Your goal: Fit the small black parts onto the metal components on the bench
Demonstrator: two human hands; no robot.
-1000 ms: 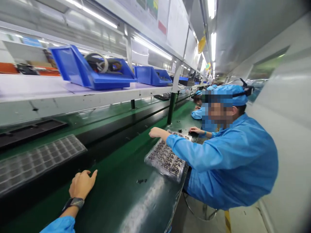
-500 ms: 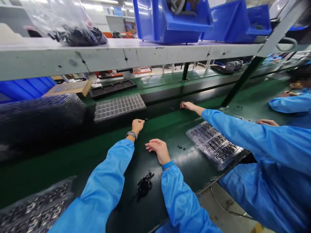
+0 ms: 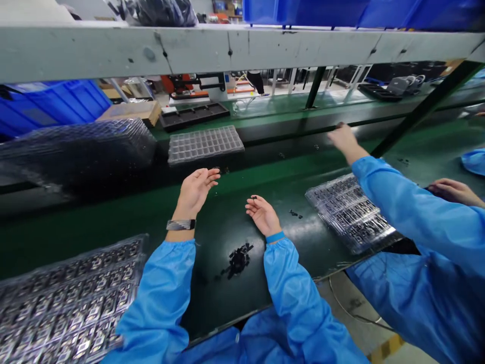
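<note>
My left hand [image 3: 195, 189] hovers palm-up over the dark green bench [image 3: 159, 222], fingers stretched toward a tiny black part [image 3: 224, 170] at the belt's edge; it holds nothing I can see. My right hand [image 3: 262, 215] rests lower on the bench, its fingertips pinched on a small black part [image 3: 253, 197]. A small heap of black parts [image 3: 238, 259] lies between my blue sleeves. A clear tray of filled cells [image 3: 68, 303] sits at my lower left.
A clear empty cell tray [image 3: 204, 144] lies on the black belt, beside a bagged stack of trays [image 3: 76, 151]. A co-worker's hand [image 3: 343, 139] reaches to the belt over another filled tray [image 3: 352, 212]. A grey shelf [image 3: 227, 48] hangs overhead; a black tray [image 3: 193, 115] sits behind.
The view swung left and down onto my bench. My left hand went from a fist to an open palm-up pose. My right hand moved slightly right and now pinches a small part.
</note>
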